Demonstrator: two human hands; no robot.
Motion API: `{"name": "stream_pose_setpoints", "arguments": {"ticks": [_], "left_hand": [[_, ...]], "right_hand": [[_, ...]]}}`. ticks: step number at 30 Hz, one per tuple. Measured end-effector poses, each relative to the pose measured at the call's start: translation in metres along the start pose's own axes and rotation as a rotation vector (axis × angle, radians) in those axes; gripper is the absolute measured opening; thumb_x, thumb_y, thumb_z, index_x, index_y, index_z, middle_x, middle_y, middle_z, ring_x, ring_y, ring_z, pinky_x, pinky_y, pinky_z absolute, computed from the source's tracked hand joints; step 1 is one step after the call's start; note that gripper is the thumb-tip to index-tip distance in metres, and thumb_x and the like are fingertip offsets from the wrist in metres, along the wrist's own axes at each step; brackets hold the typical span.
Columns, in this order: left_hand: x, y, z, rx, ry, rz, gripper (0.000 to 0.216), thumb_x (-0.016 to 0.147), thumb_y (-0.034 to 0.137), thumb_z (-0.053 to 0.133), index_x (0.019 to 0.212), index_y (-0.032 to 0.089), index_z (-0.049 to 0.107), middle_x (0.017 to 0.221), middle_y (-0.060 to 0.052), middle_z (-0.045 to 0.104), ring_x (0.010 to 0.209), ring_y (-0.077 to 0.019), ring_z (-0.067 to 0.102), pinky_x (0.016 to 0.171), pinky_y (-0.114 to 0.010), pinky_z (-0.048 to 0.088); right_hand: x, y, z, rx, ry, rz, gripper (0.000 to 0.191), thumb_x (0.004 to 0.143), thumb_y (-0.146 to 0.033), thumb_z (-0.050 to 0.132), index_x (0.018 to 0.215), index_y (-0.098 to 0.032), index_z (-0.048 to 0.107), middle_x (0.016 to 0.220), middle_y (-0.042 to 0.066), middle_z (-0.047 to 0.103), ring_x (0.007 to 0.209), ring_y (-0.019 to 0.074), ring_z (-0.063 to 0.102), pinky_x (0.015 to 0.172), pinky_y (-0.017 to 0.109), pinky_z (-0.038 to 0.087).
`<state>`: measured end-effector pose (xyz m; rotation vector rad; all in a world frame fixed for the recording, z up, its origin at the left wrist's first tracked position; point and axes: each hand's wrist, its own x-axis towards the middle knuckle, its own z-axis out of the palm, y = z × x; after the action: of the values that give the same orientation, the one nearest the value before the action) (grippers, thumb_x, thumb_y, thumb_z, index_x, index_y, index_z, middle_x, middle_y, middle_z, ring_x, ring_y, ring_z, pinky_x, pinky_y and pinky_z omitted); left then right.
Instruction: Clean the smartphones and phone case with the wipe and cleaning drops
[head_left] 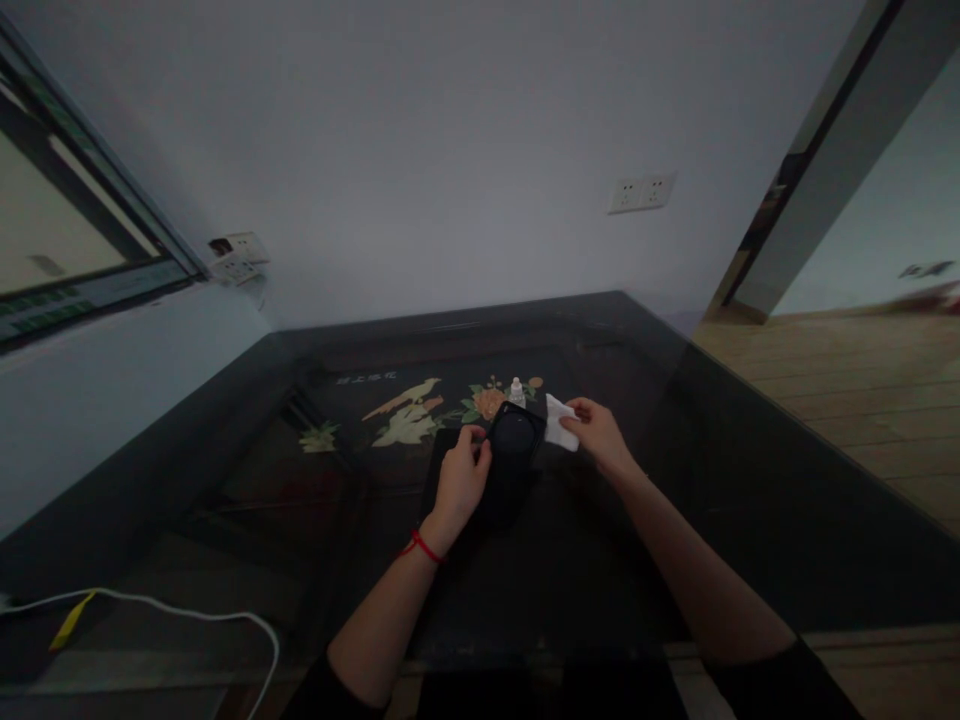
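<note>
My left hand, with a red string at the wrist, grips a black phone whose round camera disc faces up, tilted above the table. A second flat black object lies under that hand. My right hand pinches a small white wipe just right of the phone's top edge. A tiny white bottle stands upright on the table right behind the phone.
The dark glass-topped table has a painted bird and flowers under the glass. A white cable with a yellow tag lies at the near left. Wall sockets sit above; a window is on the left and a wooden floor on the right.
</note>
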<state>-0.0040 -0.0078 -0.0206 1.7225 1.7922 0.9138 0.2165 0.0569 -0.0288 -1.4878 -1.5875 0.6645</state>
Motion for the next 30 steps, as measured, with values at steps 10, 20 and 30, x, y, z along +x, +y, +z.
{"name": "stream_pose_setpoints", "arguments": {"ticks": [10, 20, 30], "left_hand": [[-0.018, 0.029, 0.007, -1.302, -0.317, -0.450, 0.042, 0.081, 0.018, 0.060, 0.122, 0.022, 0.056, 0.111, -0.006, 0.069, 0.093, -0.0174, 0.065, 0.086, -0.030, 0.049], [-0.028, 0.031, 0.021, -1.333, -0.361, -0.557, 0.051, 0.090, 0.021, 0.048, 0.140, 0.027, 0.041, 0.110, -0.003, 0.069, 0.088, -0.0134, 0.066, 0.079, -0.023, 0.050], [-0.031, 0.041, 0.013, -1.303, -0.405, -0.585, 0.061, 0.091, 0.023, 0.046, 0.147, 0.035, 0.028, 0.107, -0.001, 0.070, 0.077, -0.0127, 0.067, 0.069, -0.023, 0.050]], "right_hand": [[-0.028, -0.040, -0.012, -0.026, 0.404, -0.558, 0.029, 0.083, -0.013, 0.046, 0.097, -0.022, 0.070, 0.096, 0.007, 0.057, 0.091, 0.0204, 0.058, 0.080, 0.037, 0.049], [-0.035, -0.037, 0.013, -0.484, -0.002, -0.773, 0.030, 0.084, -0.010, 0.053, 0.109, -0.019, 0.068, 0.115, 0.009, 0.068, 0.105, 0.0252, 0.060, 0.089, 0.043, 0.049], [-0.033, -0.039, 0.009, -0.612, -0.151, -0.742, 0.037, 0.089, -0.013, 0.050, 0.122, -0.021, 0.062, 0.130, 0.008, 0.061, 0.113, 0.0235, 0.059, 0.092, 0.040, 0.050]]}}
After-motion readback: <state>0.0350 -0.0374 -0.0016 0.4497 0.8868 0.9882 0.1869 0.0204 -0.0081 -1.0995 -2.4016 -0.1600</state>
